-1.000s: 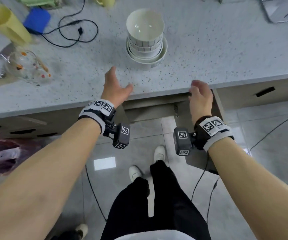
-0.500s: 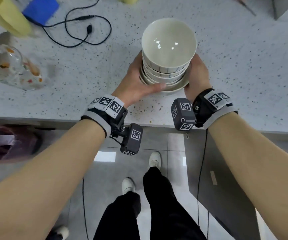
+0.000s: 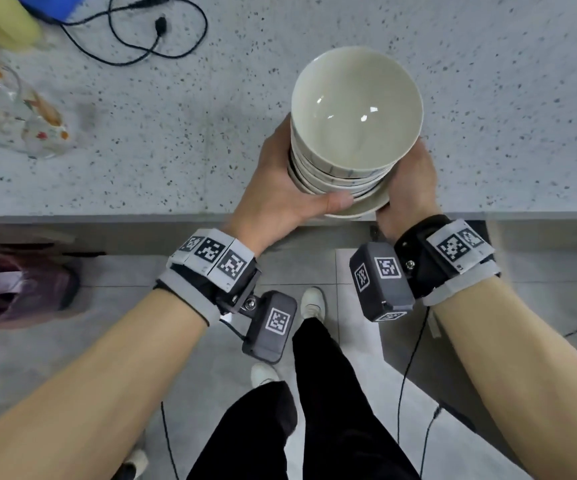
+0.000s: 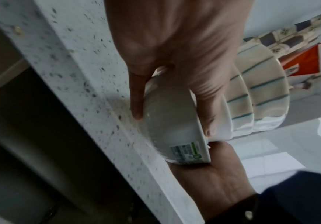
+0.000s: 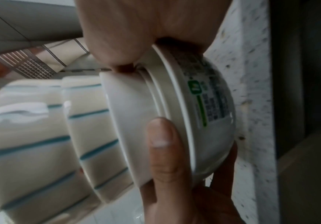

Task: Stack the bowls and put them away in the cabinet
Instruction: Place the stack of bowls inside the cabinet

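Your left hand [image 3: 273,199] and right hand [image 3: 406,181] clasp the bowl stack [image 3: 352,133] above the countertop [image 3: 176,133] edge; glazed ceramic, heavy, slippery, breakable; support the bottom bowl [image 4: 174,136].

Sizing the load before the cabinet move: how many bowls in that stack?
4, nested in one stack: top striped bowl, second striped bowl, plain white bowl, labelled bottom bowl. More may hide between.
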